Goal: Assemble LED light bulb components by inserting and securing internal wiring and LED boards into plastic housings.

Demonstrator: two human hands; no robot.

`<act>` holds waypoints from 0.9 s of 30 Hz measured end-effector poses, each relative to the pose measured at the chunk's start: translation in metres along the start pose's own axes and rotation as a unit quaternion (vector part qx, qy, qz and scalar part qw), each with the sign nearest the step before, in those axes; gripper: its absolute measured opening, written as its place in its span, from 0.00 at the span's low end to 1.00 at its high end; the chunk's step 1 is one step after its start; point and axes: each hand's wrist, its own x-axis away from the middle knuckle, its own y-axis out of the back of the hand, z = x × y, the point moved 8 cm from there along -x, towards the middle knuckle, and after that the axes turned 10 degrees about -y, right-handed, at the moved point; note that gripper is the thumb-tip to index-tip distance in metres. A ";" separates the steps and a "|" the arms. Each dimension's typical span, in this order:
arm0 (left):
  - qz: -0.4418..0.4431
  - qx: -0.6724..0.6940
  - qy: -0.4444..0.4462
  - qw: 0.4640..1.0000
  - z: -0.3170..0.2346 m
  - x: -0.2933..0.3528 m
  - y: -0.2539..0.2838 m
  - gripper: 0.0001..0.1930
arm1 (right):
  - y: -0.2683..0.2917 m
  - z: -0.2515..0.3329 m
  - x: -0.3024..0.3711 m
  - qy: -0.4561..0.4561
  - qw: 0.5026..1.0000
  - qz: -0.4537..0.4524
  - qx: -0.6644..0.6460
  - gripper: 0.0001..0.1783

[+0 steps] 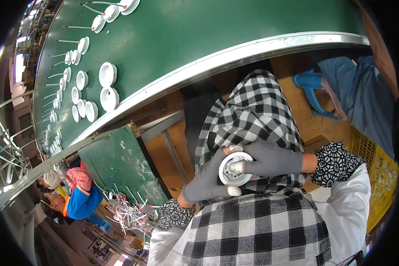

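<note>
The left hand [204, 179] and right hand [270, 157] wear grey knitted gloves [283, 164], whitish at the tips of the fingers [234, 191]. The held round plastic housing [232, 178] is white. The cloth apron [261, 226] is checked black, white and grey; the fabric cuffs [334, 164] are black with white ring-like motifs, the cloth sleeves [352, 199] white. Green covers the long flat worktop [252, 22], with a silvery metal edge [235, 56]. The latticed plastic crate [371, 213] is yellow.
</note>
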 end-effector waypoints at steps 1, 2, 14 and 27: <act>0.008 -0.011 0.038 0.999 0.010 0.002 -0.001 0.45 | -0.003 -0.004 -0.003 0.000 1.000 0.000 -0.001 0.24; 0.003 -0.034 0.059 0.998 0.009 -0.001 -0.001 0.51 | -0.004 -0.006 -0.005 0.014 1.000 -0.016 -0.008 0.24; -0.045 -0.022 0.001 0.999 0.028 -0.010 -0.002 0.49 | 0.000 -0.018 -0.006 -0.046 0.993 -0.072 -0.076 0.22; -0.147 -0.030 -0.033 0.988 0.032 0.002 0.011 0.49 | -0.001 -0.004 0.007 0.059 0.993 -0.094 -0.038 0.26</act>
